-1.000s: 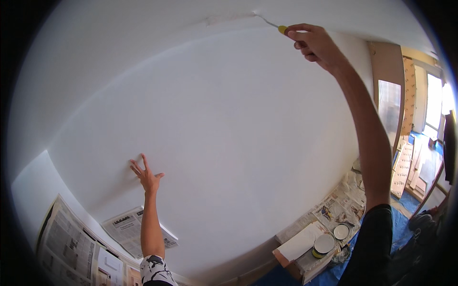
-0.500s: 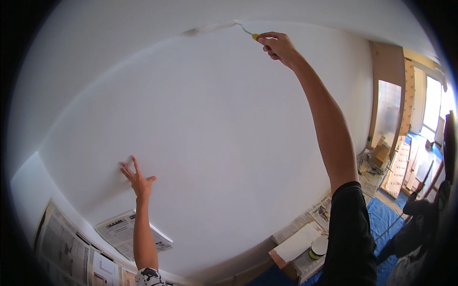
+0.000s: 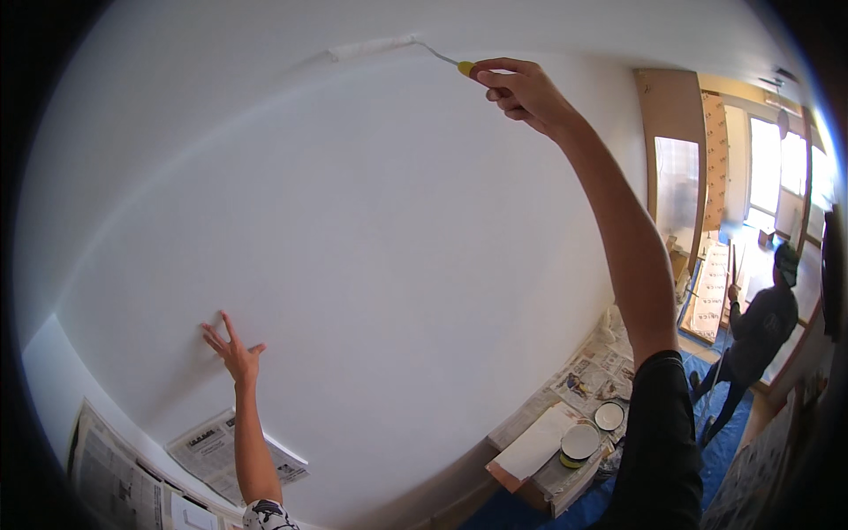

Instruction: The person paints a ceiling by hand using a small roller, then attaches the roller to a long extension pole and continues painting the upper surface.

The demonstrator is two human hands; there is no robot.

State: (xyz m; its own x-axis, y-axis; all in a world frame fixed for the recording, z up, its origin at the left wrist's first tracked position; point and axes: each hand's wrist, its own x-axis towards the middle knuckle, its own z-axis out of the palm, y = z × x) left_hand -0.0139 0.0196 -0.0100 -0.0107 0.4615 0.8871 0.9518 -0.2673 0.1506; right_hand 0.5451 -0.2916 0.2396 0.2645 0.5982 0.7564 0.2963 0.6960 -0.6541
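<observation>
My right hand [image 3: 528,99] is raised high and closed around the yellow-ended handle of a small paint roller [image 3: 371,47]. From the handle a thin bent metal rod runs to the white sleeve, which lies against the pale surface along the top edge of the white wall [image 3: 389,256]. Low on the left, my left hand [image 3: 237,356] rests against the wall with its fingers spread and nothing in it. Below that hand is a sheet of newspaper [image 3: 205,446].
Lower right, a newspaper-covered ledge [image 3: 587,375] holds a white board [image 3: 534,446] and two round white-topped containers [image 3: 580,442]. Blue sheeting [image 3: 729,415] covers the floor. A person in dark clothes [image 3: 767,322] stands there, holding a long pole. Newspaper [image 3: 115,464] also hangs at lower left.
The view has swung right, bringing the other person and a second container into sight. The roller's sleeve, dark and blurred before, now shows white. My left hand stays spread on the wall.
</observation>
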